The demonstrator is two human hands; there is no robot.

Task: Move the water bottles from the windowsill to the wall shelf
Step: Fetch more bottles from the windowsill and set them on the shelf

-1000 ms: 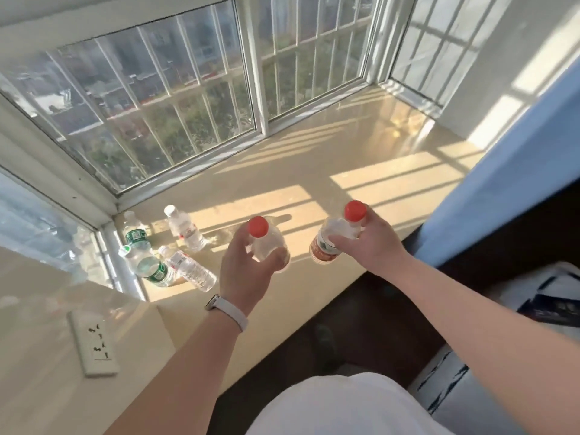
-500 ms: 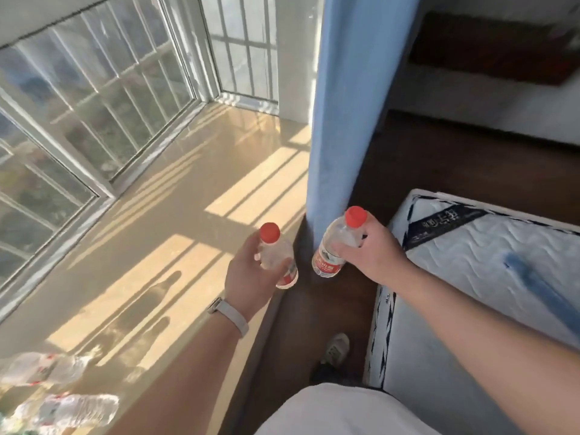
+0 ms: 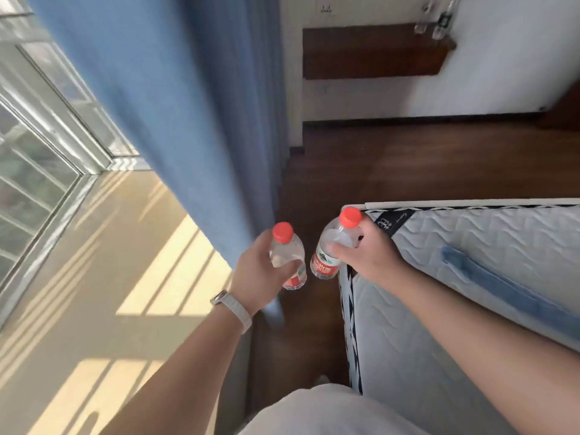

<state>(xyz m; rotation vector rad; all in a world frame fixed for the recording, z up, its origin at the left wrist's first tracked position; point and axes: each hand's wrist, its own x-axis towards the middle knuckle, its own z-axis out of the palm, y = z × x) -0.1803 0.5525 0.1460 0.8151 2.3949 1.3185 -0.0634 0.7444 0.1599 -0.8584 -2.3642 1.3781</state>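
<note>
My left hand (image 3: 262, 271) is wrapped around a clear water bottle (image 3: 290, 251) with a red cap and red label. My right hand (image 3: 365, 255) grips a second red-capped water bottle (image 3: 328, 254) by its upper body, tilted slightly left. Both bottles hang in the air above the dark floor, close together but apart. The dark wooden wall shelf (image 3: 373, 51) is fixed to the white wall at the top, far from both hands. The sunlit beige windowsill (image 3: 103, 277) lies at the left; no bottles on it are in view.
A blue curtain (image 3: 175, 105) hangs between the windowsill and the room, just left of my left hand. A white quilted mattress (image 3: 455, 309) fills the right side. Dark wooden floor (image 3: 423, 164) stretches from the mattress to the wall under the shelf.
The view has swung right, away from the window and its remaining bottles. The wall shelf and more of the mattress have come into sight. Both hands still hold their bottles in front of me.
</note>
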